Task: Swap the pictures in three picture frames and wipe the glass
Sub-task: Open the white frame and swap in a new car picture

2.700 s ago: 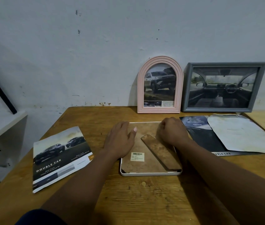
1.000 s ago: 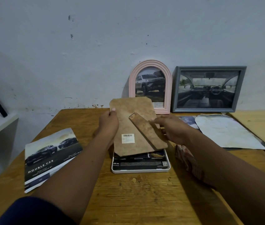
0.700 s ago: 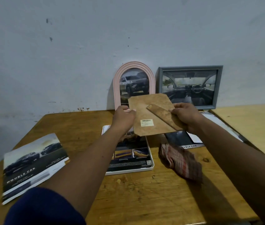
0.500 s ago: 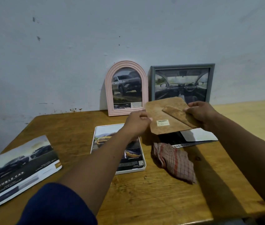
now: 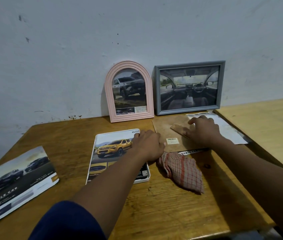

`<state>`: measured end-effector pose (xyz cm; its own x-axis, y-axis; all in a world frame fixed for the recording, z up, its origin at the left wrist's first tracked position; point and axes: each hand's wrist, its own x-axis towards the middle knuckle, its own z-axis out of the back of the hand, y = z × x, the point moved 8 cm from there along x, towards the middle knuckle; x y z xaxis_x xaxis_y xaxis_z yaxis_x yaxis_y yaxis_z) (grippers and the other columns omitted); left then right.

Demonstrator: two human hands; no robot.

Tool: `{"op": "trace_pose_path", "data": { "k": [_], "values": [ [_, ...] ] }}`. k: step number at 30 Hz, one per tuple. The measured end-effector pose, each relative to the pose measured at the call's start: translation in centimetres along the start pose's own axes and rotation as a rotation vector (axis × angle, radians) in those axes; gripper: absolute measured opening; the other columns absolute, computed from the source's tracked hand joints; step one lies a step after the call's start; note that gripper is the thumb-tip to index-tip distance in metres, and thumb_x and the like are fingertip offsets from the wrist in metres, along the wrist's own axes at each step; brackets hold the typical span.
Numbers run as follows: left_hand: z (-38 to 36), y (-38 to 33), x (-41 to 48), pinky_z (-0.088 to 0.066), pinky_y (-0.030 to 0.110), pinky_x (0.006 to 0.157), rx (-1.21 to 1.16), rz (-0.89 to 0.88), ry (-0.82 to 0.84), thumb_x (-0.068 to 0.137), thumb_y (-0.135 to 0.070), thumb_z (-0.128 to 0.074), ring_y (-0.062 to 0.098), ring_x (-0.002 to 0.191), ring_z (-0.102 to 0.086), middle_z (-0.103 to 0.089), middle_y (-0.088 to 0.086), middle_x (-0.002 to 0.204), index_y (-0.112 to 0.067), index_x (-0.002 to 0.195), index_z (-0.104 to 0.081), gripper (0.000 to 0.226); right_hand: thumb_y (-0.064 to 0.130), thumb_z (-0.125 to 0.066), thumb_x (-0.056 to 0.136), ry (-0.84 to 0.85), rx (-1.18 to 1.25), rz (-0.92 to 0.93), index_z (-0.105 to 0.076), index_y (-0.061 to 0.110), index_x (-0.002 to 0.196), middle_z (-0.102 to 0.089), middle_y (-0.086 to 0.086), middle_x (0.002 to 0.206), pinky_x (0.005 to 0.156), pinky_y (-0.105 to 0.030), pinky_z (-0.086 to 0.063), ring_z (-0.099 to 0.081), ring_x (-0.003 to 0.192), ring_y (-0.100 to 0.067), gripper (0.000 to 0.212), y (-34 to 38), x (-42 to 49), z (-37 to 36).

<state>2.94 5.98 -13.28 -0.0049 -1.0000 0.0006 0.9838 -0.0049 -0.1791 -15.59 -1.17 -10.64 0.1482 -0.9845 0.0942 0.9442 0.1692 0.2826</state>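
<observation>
A white rectangular frame (image 5: 144,180) lies face down on the wooden table, its back open, showing a yellow-car picture (image 5: 113,148). My left hand (image 5: 147,146) rests over its right edge, fingertips touching the picture's top right corner. The brown backing board (image 5: 163,129) with its stand lies flat to the right, on top of papers. On the stand lies my right hand (image 5: 204,130), fingers spread. A red checked cloth (image 5: 182,170) is crumpled just in front of the board. A pink arched frame (image 5: 108,94) and a grey frame (image 5: 157,90) lean on the wall.
A dark-car brochure (image 5: 16,181) lies at the table's left front. A white sheet (image 5: 230,132) and a dark brochure (image 5: 189,152) stick out from under the board. A lighter second table (image 5: 262,122) adjoins on the right.
Both hands lifted the backing board off the white frame, carried it right and laid it on the papers. My left hand let go and came back to the exposed picture.
</observation>
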Motion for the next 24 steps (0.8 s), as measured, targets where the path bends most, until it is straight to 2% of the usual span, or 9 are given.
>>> {"op": "trace_pose_path", "data": {
  "k": [4,8,10,13,16,20,24],
  "values": [
    [0.2,0.2,-0.6,-0.03,0.051,0.11,-0.028,-0.018,-0.027,0.102,-0.052,-0.044,0.032,0.136,-0.04,-0.051,0.008,0.147,-0.021,0.142,-0.054,0.052,0.046,-0.064,0.09,-0.087,0.037,0.217,-0.063,0.026,0.124,-0.053,-0.004,0.139,0.103,-0.046,-0.039,-0.042,0.13,-0.026,0.039,4.6,-1.9,0.1],
    [2.1,1.7,-2.1,-0.032,0.048,0.112,-0.112,0.0,-0.131,0.102,-0.041,-0.048,0.029,0.137,-0.042,-0.052,0.006,0.148,-0.022,0.144,-0.054,0.046,0.034,-0.066,0.091,-0.117,0.184,0.416,-0.07,0.023,0.111,-0.065,0.004,0.11,0.084,-0.031,-0.05,-0.057,0.101,-0.014,0.023,10.2,-3.8,0.6],
    [3.2,3.6,-3.2,-0.033,0.049,0.113,-0.123,0.043,-0.159,0.102,-0.039,-0.05,0.028,0.136,-0.044,-0.052,0.005,0.148,-0.024,0.145,-0.053,0.046,0.029,-0.065,0.092,-0.091,0.267,0.433,-0.07,0.021,0.107,-0.066,0.004,0.099,0.076,-0.029,-0.051,-0.059,0.09,-0.012,0.018,12.4,-4.2,0.9],
    [4.7,7.8,-5.4,-0.034,0.049,0.113,-0.143,0.14,-0.183,0.1,-0.038,-0.055,0.027,0.136,-0.044,-0.052,0.004,0.149,-0.026,0.145,-0.052,0.047,0.027,-0.064,0.093,-0.02,0.337,0.447,-0.07,0.019,0.104,-0.065,0.004,0.092,0.072,-0.029,-0.051,-0.059,0.085,-0.012,0.015,15.8,-4.6,0.4],
    [5.6,12.7,-8.1,-0.041,0.048,0.11,-0.194,0.259,-0.204,0.1,-0.038,-0.057,0.027,0.133,-0.048,-0.052,0.004,0.148,-0.026,0.145,-0.052,0.047,0.027,-0.065,0.092,0.039,0.372,0.495,-0.071,0.021,0.099,-0.062,0.007,0.085,0.062,-0.024,-0.042,-0.057,0.08,-0.011,0.011,19.9,-5.6,-0.5],
    [6.3,18.3,-12.3,-0.052,0.05,0.099,-0.282,0.405,-0.249,0.099,-0.035,-0.06,0.027,0.117,-0.06,-0.062,0.003,0.136,-0.027,0.142,-0.052,0.045,0.027,-0.065,0.091,0.152,0.401,0.54,-0.074,0.018,0.1,-0.067,0.003,0.092,0.074,-0.03,-0.051,-0.062,0.088,-0.016,0.015,25.7,-7.2,-2.7],
    [7.2,23.5,-16.3,-0.048,0.049,0.104,-0.209,0.534,-0.278,0.098,-0.042,-0.058,0.029,0.122,-0.058,-0.062,0.004,0.137,-0.026,0.142,-0.055,0.046,0.027,-0.064,0.09,0.244,0.339,0.615,-0.069,0.023,0.093,-0.066,0.002,0.091,0.08,-0.033,-0.053,-0.062,0.09,-0.02,0.007,31.3,-9.5,-5.7]
  ]
}}
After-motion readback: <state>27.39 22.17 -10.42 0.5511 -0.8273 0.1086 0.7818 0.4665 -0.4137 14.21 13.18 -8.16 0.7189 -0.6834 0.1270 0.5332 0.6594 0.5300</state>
